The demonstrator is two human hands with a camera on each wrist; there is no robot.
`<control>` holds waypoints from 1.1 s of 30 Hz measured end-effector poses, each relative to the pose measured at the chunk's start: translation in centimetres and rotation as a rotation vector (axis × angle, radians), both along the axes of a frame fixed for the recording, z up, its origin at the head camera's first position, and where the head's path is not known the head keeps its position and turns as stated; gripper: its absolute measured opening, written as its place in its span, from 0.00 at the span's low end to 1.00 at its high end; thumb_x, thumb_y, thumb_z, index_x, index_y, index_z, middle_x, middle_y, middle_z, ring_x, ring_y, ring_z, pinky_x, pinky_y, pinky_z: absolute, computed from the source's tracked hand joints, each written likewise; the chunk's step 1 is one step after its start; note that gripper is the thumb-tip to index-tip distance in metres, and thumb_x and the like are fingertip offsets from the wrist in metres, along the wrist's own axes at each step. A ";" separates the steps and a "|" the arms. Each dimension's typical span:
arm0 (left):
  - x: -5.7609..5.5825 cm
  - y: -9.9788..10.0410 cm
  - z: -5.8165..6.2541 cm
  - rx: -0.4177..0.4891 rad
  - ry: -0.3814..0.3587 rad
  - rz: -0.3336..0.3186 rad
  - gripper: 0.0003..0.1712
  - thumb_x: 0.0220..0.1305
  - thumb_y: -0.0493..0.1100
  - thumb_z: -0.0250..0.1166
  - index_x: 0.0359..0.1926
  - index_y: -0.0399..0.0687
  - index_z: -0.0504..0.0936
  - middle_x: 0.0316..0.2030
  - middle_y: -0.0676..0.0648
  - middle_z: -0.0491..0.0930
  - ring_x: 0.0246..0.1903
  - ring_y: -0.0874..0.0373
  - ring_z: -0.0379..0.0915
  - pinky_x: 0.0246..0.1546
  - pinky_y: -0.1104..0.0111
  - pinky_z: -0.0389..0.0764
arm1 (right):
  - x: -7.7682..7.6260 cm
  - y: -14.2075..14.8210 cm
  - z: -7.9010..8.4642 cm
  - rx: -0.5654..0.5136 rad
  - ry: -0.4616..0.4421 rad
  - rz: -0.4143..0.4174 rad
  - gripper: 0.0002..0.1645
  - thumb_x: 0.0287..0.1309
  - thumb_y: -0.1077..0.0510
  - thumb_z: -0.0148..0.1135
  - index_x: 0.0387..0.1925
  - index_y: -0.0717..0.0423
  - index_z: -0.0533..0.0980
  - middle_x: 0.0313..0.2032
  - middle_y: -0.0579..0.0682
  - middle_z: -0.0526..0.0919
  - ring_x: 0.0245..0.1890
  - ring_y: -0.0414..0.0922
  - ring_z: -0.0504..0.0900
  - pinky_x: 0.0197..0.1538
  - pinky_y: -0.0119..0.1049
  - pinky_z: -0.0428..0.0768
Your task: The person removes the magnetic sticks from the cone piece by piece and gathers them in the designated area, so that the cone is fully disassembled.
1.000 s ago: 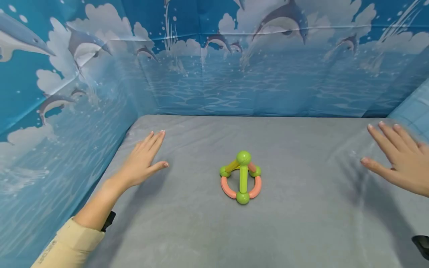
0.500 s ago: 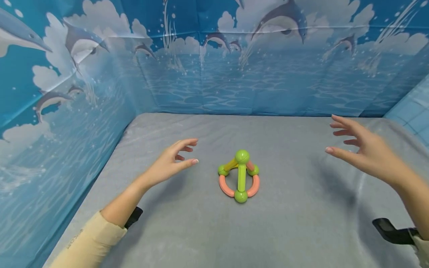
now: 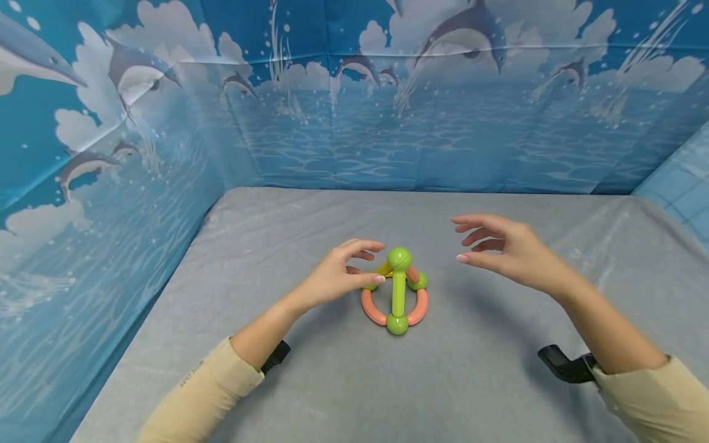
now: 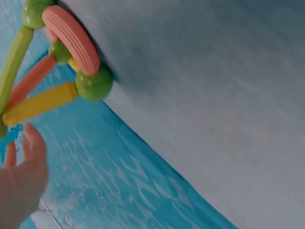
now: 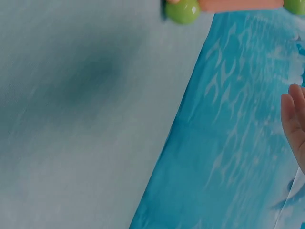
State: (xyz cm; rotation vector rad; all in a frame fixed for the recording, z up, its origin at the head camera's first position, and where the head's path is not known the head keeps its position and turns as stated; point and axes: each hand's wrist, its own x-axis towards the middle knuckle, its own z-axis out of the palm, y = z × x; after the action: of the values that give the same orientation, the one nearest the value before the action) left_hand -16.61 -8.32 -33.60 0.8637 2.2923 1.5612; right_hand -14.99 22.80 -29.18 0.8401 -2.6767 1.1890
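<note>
A pyramid of magnetic building sticks and balls (image 3: 399, 295) stands on the grey cloth, with green balls, a green upright stick, yellow and salmon sticks, and curved salmon pieces at its base. My left hand (image 3: 343, 271) is at its left side, thumb and fingers parted and overlapping its left ball in the head view. In the left wrist view, that hand's fingers (image 4: 35, 143) are just below the yellow stick (image 4: 43, 102). Some distance to the right, my right hand (image 3: 506, 249) hovers with loosely bent fingers, holding nothing. The right wrist view catches a green ball (image 5: 183, 12) at its top edge.
Grey cloth (image 3: 332, 381) covers the flat surface. A blue curtain printed with dolphins (image 3: 376, 135) rises behind it and along the left, and a light blue panel (image 3: 678, 178) borders the right. Black wrist straps (image 3: 567, 366) sit below both hands.
Both hands have moved inward toward the pyramid, the left reaching its side and the right coming far in from the right edge. Their fingers went from straight to softly bent. The pyramid stays put.
</note>
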 end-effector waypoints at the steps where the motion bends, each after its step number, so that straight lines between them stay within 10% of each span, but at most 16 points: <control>1: 0.0 0.3 -0.1 -0.009 -0.006 0.007 0.29 0.57 0.42 0.68 0.60 0.48 0.72 0.58 0.50 0.69 0.56 0.54 0.66 0.48 0.66 0.75 | -0.2 -0.5 0.0 0.003 0.002 0.023 0.32 0.51 0.63 0.69 0.59 0.53 0.71 0.49 0.49 0.77 0.42 0.35 0.78 0.45 0.25 0.76; 8: 0.0 1.6 -0.5 -0.035 -0.084 0.060 0.28 0.54 0.42 0.70 0.58 0.46 0.75 0.56 0.49 0.72 0.55 0.52 0.67 0.49 0.61 0.74 | -1.2 -3.6 -0.2 0.009 -0.024 0.165 0.30 0.49 0.64 0.69 0.56 0.57 0.73 0.48 0.51 0.79 0.41 0.39 0.79 0.44 0.36 0.79; 19: -0.1 3.0 -0.9 0.080 -0.158 0.003 0.26 0.54 0.38 0.69 0.55 0.42 0.76 0.50 0.46 0.76 0.52 0.57 0.69 0.52 0.62 0.71 | -1.4 -6.7 -0.2 0.056 -0.146 0.173 0.31 0.47 0.63 0.71 0.56 0.59 0.74 0.49 0.53 0.78 0.40 0.47 0.78 0.41 0.36 0.80; 33: 0.8 3.2 0.4 0.157 -0.229 -0.042 0.20 0.57 0.29 0.64 0.52 0.29 0.75 0.47 0.38 0.78 0.45 0.54 0.73 0.45 0.67 0.76 | -1.2 -7.9 -0.2 0.119 -0.005 0.249 0.27 0.44 0.70 0.71 0.50 0.58 0.78 0.44 0.50 0.81 0.36 0.43 0.79 0.36 0.35 0.80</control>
State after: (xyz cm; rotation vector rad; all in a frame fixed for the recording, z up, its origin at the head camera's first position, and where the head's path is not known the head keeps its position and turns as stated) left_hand -15.77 -5.11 -33.22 0.7211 2.0035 1.7407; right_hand -16.19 14.94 -29.39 1.2206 -2.7313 1.0832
